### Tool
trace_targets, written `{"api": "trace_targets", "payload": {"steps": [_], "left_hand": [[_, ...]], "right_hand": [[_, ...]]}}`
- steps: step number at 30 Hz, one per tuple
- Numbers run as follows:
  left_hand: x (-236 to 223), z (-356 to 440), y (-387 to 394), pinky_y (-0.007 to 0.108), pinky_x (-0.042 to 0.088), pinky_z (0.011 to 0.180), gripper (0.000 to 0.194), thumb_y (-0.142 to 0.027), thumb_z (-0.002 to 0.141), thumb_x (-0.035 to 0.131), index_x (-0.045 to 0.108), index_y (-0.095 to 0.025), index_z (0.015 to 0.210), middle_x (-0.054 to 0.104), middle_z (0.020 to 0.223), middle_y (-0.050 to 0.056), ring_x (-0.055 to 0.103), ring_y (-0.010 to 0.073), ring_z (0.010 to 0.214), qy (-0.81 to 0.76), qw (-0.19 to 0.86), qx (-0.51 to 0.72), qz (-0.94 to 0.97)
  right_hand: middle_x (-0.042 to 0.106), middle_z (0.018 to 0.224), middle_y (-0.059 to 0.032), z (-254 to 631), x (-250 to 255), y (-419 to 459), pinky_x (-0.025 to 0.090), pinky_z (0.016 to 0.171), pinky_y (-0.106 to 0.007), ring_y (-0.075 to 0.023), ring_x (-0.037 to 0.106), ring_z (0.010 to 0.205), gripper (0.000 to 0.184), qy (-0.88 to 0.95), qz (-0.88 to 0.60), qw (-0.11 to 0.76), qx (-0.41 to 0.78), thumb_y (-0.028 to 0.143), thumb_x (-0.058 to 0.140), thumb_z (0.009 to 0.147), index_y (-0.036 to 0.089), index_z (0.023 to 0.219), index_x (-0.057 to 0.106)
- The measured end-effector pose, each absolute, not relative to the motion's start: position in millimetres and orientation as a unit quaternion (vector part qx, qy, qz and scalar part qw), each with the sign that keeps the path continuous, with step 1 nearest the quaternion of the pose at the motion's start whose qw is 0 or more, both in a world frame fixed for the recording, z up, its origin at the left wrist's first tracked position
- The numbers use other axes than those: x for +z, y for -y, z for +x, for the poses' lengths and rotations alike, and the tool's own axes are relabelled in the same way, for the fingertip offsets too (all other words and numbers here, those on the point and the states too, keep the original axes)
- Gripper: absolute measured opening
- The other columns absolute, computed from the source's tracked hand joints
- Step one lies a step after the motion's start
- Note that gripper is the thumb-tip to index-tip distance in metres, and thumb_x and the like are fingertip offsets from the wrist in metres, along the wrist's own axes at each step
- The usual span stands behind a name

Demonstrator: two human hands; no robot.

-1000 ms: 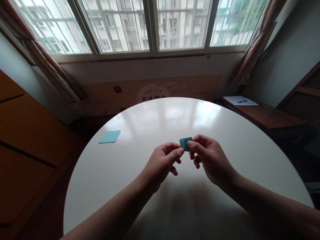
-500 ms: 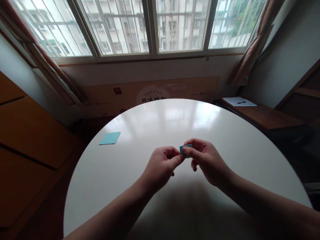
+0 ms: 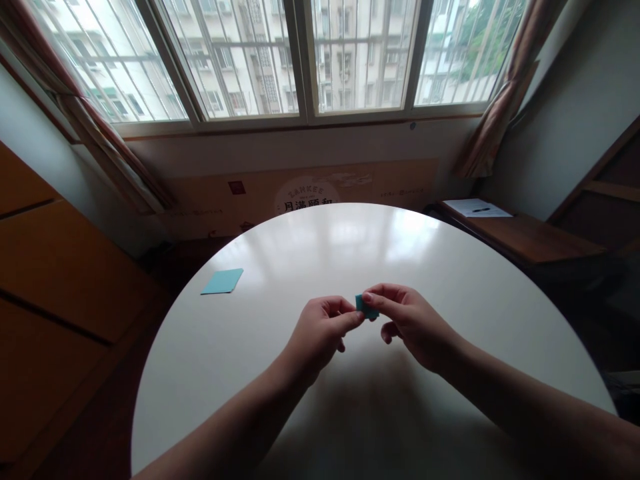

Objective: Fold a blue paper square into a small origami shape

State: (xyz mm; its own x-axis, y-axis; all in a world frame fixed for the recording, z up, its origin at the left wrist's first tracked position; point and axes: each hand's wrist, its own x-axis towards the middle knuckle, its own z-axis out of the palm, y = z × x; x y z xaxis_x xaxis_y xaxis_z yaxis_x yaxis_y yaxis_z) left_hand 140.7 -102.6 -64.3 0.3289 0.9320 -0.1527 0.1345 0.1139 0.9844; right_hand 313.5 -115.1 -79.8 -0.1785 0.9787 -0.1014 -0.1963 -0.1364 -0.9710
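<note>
Between my two hands, above the white round table [image 3: 225, 373], is a small teal piece of folded paper [image 3: 368, 309]. My left hand [image 3: 327, 327] pinches its lower left side between thumb and forefinger. From the other side, my right hand [image 3: 405, 317] grips the upper edge with thumb and forefinger, its other fingers curled below. How the paper is folded is partly hidden by the fingertips. A short stack of light-blue square paper [image 3: 223, 281] lies flat on the table's left side.
Beyond the table's right edge stands a brown wooden side table [image 3: 540, 233] bearing a white sheet [image 3: 470, 208] and a dark pen. A printed cardboard panel [image 3: 200, 200] leans below the barred window. Wooden cabinets [image 3: 65, 267] stand at left.
The folded paper has shifted slightly left and tilted between my fingers. My right thumb has moved up toward its top edge. The whole view has moved a little.
</note>
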Motion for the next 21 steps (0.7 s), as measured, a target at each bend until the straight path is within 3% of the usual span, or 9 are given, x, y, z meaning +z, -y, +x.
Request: {"api": "trace_targets", "payload": {"steps": [5,13,18,21], "left_hand": [[-65.2,139.1,100.5,0.021,0.035,0.047,0.026,-0.039,0.069,0.078,0.067,-0.015,0.070,0.048,0.058,-0.002,0.040,0.0098,0.053,-0.474,0.613,0.386,0.500],[-64.7,139.3,100.9,0.021,0.039,0.048,0.033,-0.043,0.074,0.077,0.061,-0.015,0.069,0.051,0.063,-0.001,0.047,0.0115,0.059,-0.460,0.604,0.315,0.569],[-65.1,135.4,97.3,0.022,0.045,0.049,0.034,-0.047,0.081,0.072,0.065,-0.014,0.089,0.062,0.077,0.004,0.056,0.0155,0.069,-0.441,0.554,0.349,0.614],[-63.8,133.6,97.4,0.023,0.048,0.051,0.031,-0.040,0.083,0.072,0.067,-0.014,0.099,0.068,0.083,0.007,0.062,0.0173,0.073,-0.409,0.523,0.392,0.637]], "right_hand": [[0.067,0.097,-0.0069,315.7,-80.2,114.5,0.043,0.045,-0.019,-0.0179,0.058,0.080,0.040,0.467,-0.435,0.490,0.595,0.052,0.073,0.081,0.020,0.104,0.068],[0.062,0.076,-0.0026,313.1,-78.0,113.2,0.043,0.047,-0.019,-0.0140,0.054,0.069,0.027,0.502,-0.423,0.483,0.579,0.040,0.076,0.081,0.016,0.087,0.069],[0.063,0.076,-0.0024,314.7,-75.6,114.9,0.049,0.055,-0.023,-0.0147,0.059,0.071,0.019,0.515,-0.430,0.478,0.567,0.033,0.072,0.081,0.015,0.081,0.067],[0.065,0.073,-0.0019,312.4,-77.0,117.2,0.049,0.056,-0.024,-0.0136,0.060,0.065,0.018,0.537,-0.425,0.448,0.575,0.032,0.070,0.083,0.015,0.080,0.066]]}}
